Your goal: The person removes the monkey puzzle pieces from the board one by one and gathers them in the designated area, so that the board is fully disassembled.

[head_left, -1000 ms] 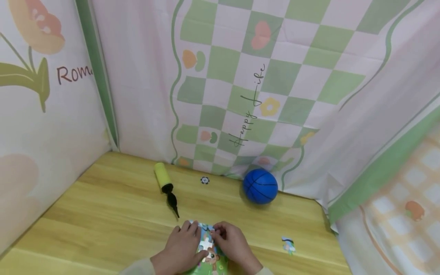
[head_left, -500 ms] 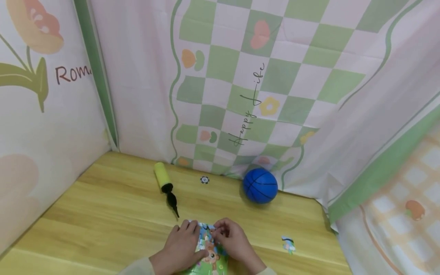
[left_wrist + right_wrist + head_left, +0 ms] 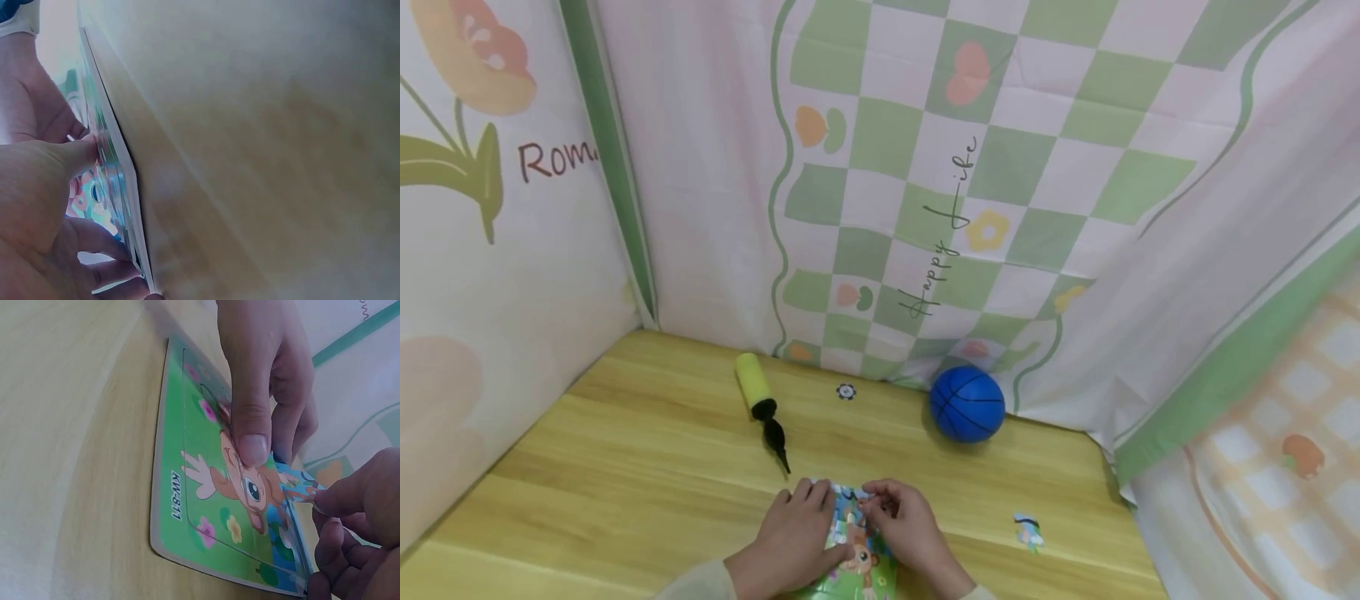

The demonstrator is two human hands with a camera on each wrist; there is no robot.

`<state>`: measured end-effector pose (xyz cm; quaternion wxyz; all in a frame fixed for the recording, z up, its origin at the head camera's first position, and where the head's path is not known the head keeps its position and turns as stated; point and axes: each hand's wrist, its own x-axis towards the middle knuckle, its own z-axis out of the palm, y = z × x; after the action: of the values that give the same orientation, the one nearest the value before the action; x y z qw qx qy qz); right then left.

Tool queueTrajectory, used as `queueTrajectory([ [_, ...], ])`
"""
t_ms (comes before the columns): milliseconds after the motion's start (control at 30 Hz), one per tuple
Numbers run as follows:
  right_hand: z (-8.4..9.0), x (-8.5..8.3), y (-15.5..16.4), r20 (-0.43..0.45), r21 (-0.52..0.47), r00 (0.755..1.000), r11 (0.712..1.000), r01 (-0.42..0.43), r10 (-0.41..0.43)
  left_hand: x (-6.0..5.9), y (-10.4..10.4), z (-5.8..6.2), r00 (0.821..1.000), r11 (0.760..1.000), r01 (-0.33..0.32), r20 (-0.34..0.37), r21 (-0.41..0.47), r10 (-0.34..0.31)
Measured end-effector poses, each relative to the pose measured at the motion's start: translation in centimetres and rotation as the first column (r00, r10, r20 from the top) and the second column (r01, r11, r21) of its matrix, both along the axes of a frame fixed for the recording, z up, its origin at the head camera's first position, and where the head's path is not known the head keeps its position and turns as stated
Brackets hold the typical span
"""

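Over on my left there's a yellow air pump lying on the wooden counter. At the near edge, the left hand lies flat on the cartoon puzzle board, fingers straight with the thumb pressing the picture. Right beside it, the right hand has its fingers curled, pinching a puzzle piece at the board's far edge. Further right I can see a blue ball by the curtain and a loose piece.

Both hands on puzzle board; blue ball behind.
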<state>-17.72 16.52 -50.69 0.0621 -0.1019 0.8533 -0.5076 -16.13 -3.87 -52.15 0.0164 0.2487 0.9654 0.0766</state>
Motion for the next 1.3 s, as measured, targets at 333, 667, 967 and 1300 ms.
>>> queueTrajectory([
  [333,-0.3,-0.5,0.7,-0.040,0.005,0.997,0.998,0.067,-0.067,0.1,0.0,0.1,1.000,1.000,0.013,0.002,-0.014,-0.013],
  [667,2.2,-1.5,7.6,-0.007,0.114,1.000,0.993,0.013,-0.012,0.1,0.2,-0.3,0.999,0.998,0.042,-0.020,-0.044,-0.043],
  [967,2.9,-2.2,16.6,0.064,0.367,0.983,0.920,0.136,-0.171,0.2,0.3,-0.2,0.999,0.996,0.047,-0.014,-0.077,-0.048],
  [1300,1.7,-1.4,17.7,0.044,0.392,0.983,0.908,0.146,-0.177,0.3,-0.1,-0.5,0.999,0.996,0.037,-0.034,-0.077,-0.040],
])
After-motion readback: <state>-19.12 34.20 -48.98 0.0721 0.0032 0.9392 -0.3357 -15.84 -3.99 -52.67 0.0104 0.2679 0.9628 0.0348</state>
